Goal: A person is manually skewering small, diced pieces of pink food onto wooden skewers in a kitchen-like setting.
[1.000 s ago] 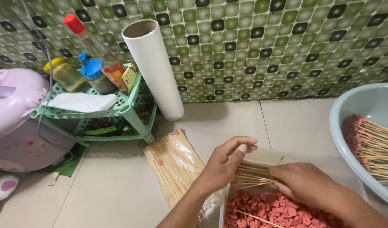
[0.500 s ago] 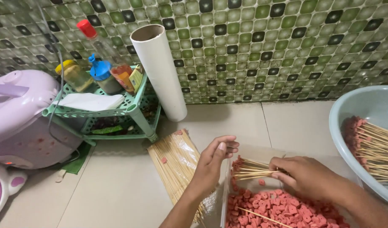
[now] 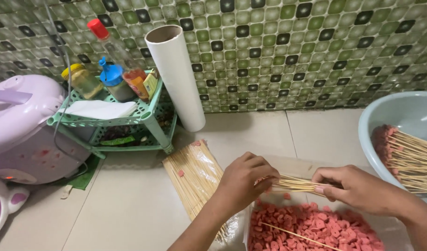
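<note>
My left hand (image 3: 243, 181) and my right hand (image 3: 355, 188) hold a small bunch of thin bamboo skewers (image 3: 297, 184) between them, level over a container of pink sausage slices (image 3: 311, 227). The left fingers pinch the skewers' left ends; the right hand grips their right end. One loose skewer (image 3: 292, 234) lies across the slices. A clear packet of more skewers (image 3: 195, 174) rests on the tiled floor just left of my left wrist.
A pale blue basin (image 3: 385, 116) at right holds finished skewers with pink pieces (image 3: 404, 153). A white pipe (image 3: 176, 76) leans on the green tiled wall. A green plastic rack (image 3: 130, 121) with bottles and a pink appliance (image 3: 23, 130) stand at left.
The left hand has shifted right and closed its fingers onto the skewer ends. The right hand holds the bunch in much the same place.
</note>
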